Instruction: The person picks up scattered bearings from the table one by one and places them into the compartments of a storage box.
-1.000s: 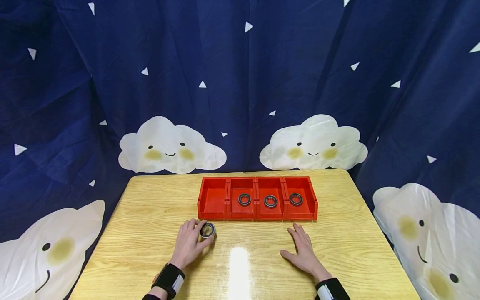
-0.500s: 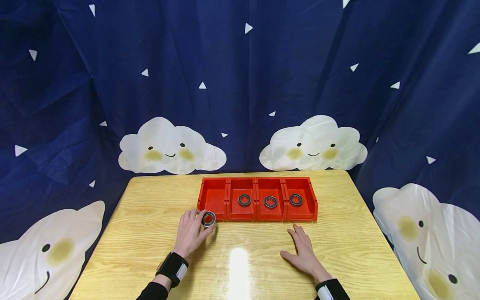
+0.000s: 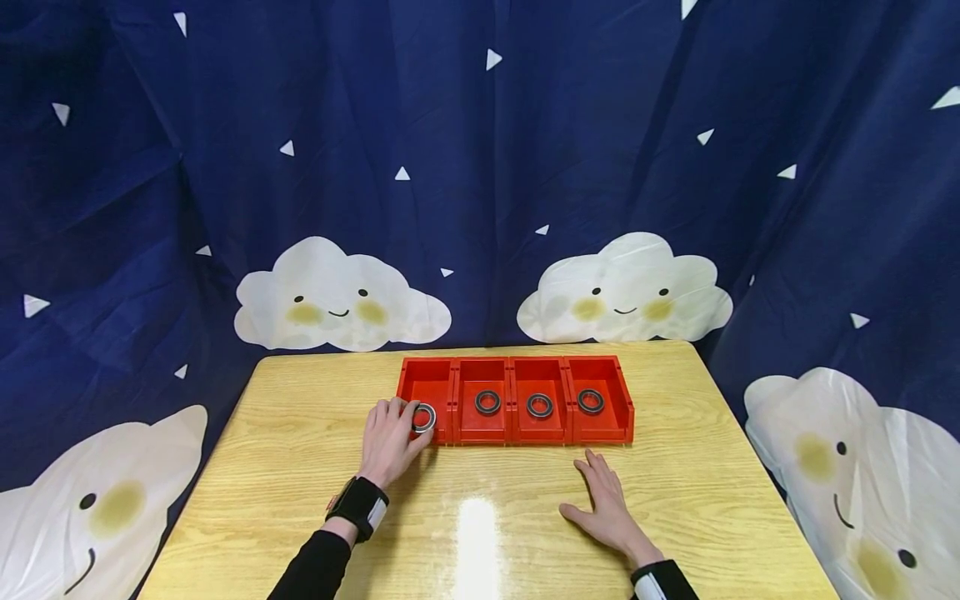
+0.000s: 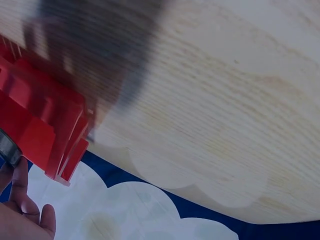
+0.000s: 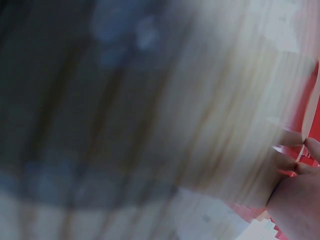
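Observation:
Between thumb and fingers, my left hand [image 3: 388,442] pinches a ball bearing [image 3: 424,418], a dark ring with a metallic rim. It is held over the front part of the leftmost compartment of a red bin row [image 3: 429,375]. In the left wrist view, part of the bearing [image 4: 9,150] shows by the fingertips, next to the red bin wall [image 4: 70,115]. My right hand [image 3: 606,510] rests on the table in front of the bins, fingers extended and thumb spread, holding nothing. One bearing lies in each of the other compartments: one bearing [image 3: 487,403], another bearing [image 3: 539,406] and a third bearing [image 3: 591,402].
The bins stand near the back of a wooden table [image 3: 315,392]. Behind and beside it hangs a dark blue curtain [image 3: 480,208] with clouds and white triangles. A bright light reflection lies on the tabletop between the hands.
My left hand has carried the bearing forward and slightly right, from in front of the bins to over the leftmost compartment. The right hand has stayed in place.

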Demonstrator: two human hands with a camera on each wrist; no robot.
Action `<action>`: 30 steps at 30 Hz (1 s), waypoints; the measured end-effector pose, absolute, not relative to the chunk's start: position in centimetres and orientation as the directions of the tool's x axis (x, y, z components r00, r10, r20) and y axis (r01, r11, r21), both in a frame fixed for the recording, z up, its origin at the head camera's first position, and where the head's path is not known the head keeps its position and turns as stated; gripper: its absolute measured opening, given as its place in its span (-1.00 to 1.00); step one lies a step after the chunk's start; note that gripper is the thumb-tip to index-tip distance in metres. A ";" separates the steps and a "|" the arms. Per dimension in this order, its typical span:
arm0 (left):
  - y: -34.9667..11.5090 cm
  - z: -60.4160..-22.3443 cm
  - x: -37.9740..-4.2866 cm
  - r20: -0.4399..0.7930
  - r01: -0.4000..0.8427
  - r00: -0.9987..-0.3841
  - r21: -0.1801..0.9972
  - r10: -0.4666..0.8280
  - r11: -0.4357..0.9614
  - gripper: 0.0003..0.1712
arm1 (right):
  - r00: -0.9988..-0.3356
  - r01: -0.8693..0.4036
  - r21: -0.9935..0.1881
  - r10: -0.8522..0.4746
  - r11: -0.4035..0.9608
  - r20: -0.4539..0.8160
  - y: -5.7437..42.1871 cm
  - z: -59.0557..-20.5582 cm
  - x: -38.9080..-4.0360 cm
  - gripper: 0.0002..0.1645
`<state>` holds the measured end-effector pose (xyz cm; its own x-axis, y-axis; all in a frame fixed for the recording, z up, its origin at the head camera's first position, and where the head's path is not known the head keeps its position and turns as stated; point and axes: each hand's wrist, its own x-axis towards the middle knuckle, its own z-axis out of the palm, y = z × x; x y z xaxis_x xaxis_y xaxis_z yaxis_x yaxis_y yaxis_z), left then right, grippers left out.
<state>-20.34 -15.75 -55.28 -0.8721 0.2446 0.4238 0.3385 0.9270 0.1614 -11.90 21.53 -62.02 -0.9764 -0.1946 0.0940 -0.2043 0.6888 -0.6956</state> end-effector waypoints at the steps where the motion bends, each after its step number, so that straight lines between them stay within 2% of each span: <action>1: -15.7 -55.3 -20.5 0.417 0.336 -0.875 0.158 0.246 0.928 -0.39 | -0.977 -0.202 -0.696 -0.194 0.689 0.093 21.5 -62.0 -11.9 -0.05; 11: -14.7 -55.1 -22.7 0.333 0.301 -0.907 0.089 0.256 0.949 -0.37 | -0.977 -0.196 -0.710 -0.193 0.677 0.086 21.6 -61.9 -11.9 -0.04; 15: -14.3 -55.0 -23.7 0.312 0.304 -0.907 0.024 0.282 0.952 -0.37 | -0.978 -0.195 -0.708 -0.193 0.678 0.085 21.5 -62.0 -11.9 -0.04; 19: -14.0 -55.0 -24.3 0.330 0.299 -0.893 -0.069 0.304 0.952 -0.36 | -0.977 -0.195 -0.710 -0.195 0.677 0.082 21.5 -62.1 -11.9 -0.04; 25: -13.4 -55.4 -24.9 0.304 0.257 -0.912 -0.099 0.275 0.961 -0.42 | -0.977 -0.197 -0.708 -0.194 0.678 0.086 21.6 -62.1 -11.9 -0.05; 30: -13.0 -56.1 -25.4 0.343 0.221 -0.902 -0.149 0.260 0.964 -0.51 | -0.978 -0.192 -0.708 -0.195 0.680 0.079 21.7 -62.2 -11.9 -0.05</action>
